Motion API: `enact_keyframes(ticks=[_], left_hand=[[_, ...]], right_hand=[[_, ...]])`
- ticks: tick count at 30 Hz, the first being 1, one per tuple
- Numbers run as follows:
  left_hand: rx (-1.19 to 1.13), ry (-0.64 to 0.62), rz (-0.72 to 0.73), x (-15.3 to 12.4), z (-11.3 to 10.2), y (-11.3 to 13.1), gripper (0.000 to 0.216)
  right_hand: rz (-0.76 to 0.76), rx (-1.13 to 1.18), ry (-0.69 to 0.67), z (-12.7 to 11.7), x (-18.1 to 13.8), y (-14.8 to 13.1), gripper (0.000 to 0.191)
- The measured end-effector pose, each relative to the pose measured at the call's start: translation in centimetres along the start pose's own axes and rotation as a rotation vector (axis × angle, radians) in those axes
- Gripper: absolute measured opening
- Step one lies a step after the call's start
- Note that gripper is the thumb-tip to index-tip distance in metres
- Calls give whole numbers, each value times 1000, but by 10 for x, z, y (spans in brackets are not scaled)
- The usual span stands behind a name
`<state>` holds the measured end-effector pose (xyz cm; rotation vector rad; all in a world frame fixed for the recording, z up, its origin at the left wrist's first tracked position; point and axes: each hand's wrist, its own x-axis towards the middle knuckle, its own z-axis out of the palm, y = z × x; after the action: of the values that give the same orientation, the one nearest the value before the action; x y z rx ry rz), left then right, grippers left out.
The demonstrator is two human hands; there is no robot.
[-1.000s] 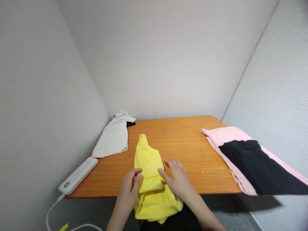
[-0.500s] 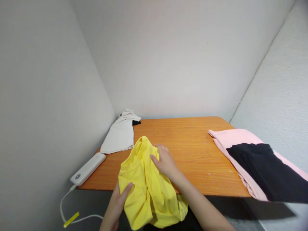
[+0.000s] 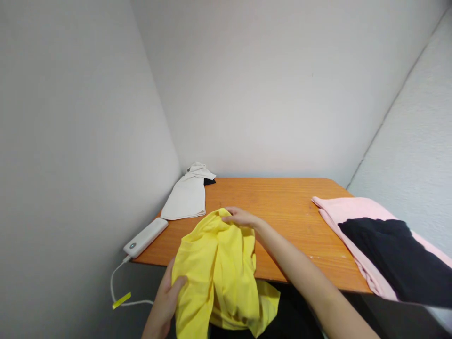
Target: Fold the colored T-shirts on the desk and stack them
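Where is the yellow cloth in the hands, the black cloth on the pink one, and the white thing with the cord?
Yellow cloth (image 3: 230,266): head view, middle of its front.
Black cloth (image 3: 395,259): head view, middle of its top.
White thing (image 3: 147,236): head view, middle of its top.

Head-worn camera looks forward and down across the table (image 3: 293,207)

A small, plain-walled nook; whether home or workplace cannot be told. Smooth pale-grey walls (image 3: 247,94) rise left of and beyond the grip on the yellow cloth garment (image 3: 231,268); a textured white wall (image 3: 420,155) stands to the right. Beyond the grip spreads an orange-brown wood-grain table (image 3: 278,212), with a corded, oblong white device (image 3: 148,235) left of the grip and a folded pink cloth garment (image 3: 353,207) well right.
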<state>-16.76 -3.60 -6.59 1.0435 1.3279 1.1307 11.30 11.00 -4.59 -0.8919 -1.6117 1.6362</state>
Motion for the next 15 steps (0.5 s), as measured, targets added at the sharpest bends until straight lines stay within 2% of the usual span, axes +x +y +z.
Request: enact_keyframes(ticks=[3,6,9,12,13,15], left_hand=[[172,60,193,-8,-20,16,48],[497,77,362,-12,-36,36,36],[795,133,413,-14,-44,52,30],[912,235,628,-20,-42,64,28],[941,272,733,-24,-38,69,28],[1024,383,896,-34,-24,80,28]], right_hand=[[-116,-295,88,-6,-44,-13,32],[-133,-694,201,-1,-102,-45,32],[-65,-873,157,15,-170,-87,30],[-50,-1010,79,33,-233,-117,22],[-63,-1095,108,39,-249,-122,16],[-114,-1327,272,48,-275,-127,12]])
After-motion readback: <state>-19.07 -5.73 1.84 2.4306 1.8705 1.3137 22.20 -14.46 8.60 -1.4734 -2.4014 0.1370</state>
